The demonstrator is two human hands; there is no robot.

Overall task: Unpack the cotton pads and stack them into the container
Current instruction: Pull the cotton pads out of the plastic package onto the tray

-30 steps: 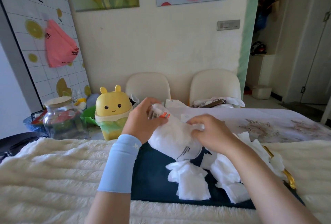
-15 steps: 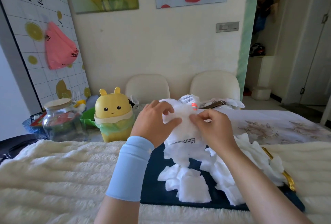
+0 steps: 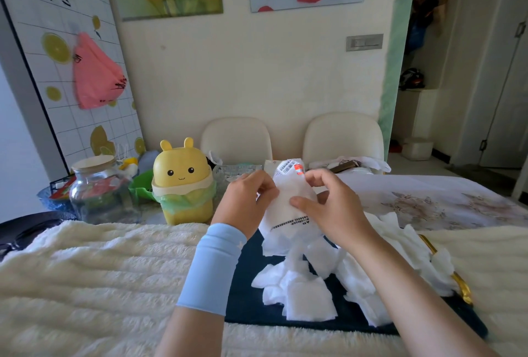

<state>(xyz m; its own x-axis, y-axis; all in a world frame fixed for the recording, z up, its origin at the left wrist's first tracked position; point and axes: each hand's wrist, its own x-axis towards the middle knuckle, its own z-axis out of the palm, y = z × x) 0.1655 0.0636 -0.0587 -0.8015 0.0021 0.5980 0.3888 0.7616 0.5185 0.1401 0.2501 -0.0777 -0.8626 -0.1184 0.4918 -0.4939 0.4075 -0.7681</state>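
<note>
Leftmost on the fleece-covered counter (image 3: 85,285) stand a lidded glass jar (image 3: 97,185) and a yellow bin (image 3: 183,182). Beside them, the left hand (image 3: 245,202) and right hand (image 3: 331,211) each pinch the upended plastic packet (image 3: 287,185), apparently to empty it. Beneath, loose cotton pads (image 3: 305,296) lie heaped on a dark mat (image 3: 251,299).

White cotton pads (image 3: 300,299). Clear-white packet (image 3: 288,214), black print, red-orange label on top. Dark navy tray (image 3: 251,308) with gold trim (image 3: 463,289) on its right edge. Cream ribbed fleece (image 3: 100,271). Yellow bin (image 3: 183,174) with black-dot face and green liner. Pale blue sleeve (image 3: 211,265). White tablecloth (image 3: 428,202) with brown floral print.
</note>
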